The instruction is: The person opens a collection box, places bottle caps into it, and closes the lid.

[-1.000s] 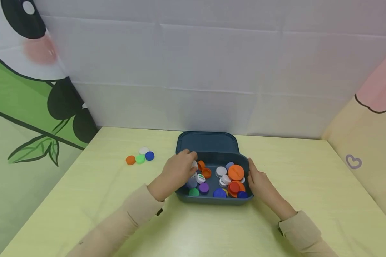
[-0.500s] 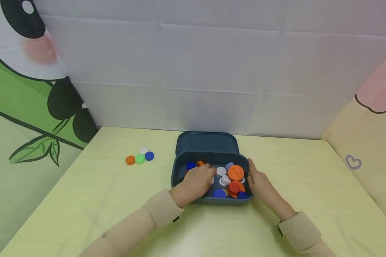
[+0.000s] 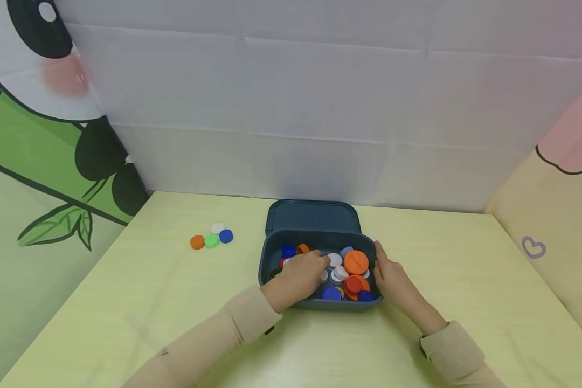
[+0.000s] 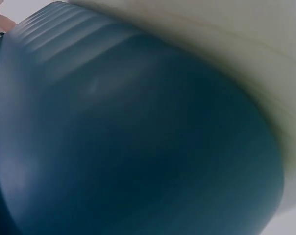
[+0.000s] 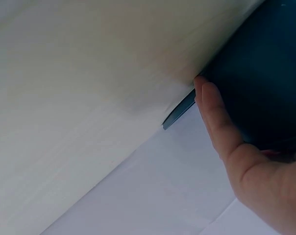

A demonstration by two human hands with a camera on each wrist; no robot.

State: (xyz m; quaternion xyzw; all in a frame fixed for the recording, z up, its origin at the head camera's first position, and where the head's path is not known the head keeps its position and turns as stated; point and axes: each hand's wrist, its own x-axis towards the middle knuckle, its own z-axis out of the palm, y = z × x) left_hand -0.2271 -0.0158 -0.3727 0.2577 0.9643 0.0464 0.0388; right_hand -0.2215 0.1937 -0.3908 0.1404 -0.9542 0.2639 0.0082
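A dark blue box (image 3: 320,305) holds many plastic bottle caps. My left hand (image 3: 302,276) reaches down into its middle, fingers bent among the caps; the fingertips are hidden, so I cannot tell whether they pinch a cap. A white cap (image 3: 334,260) lies just beyond those fingers. My right hand (image 3: 393,277) holds the box's right end, with long fingers (image 5: 219,120) along the outer wall and the thumb at the rim. Also inside are a large orange cap (image 3: 356,262), a red cap (image 3: 353,284) and a blue cap (image 3: 332,292). The left wrist view is filled by the box's wall (image 4: 138,132).
Behind the box lies its dark blue lid (image 3: 312,216). To the left, a small group on the table (image 3: 126,302) has an orange cap (image 3: 197,242), a green cap (image 3: 212,240), a blue cap (image 3: 226,236) and a white cap (image 3: 217,228). A pale wall sheet (image 3: 320,108) backs the table.
My left hand has moved right, from the box's left side to its middle, uncovering a blue cap at the back left. My right hand has stayed at the right end.
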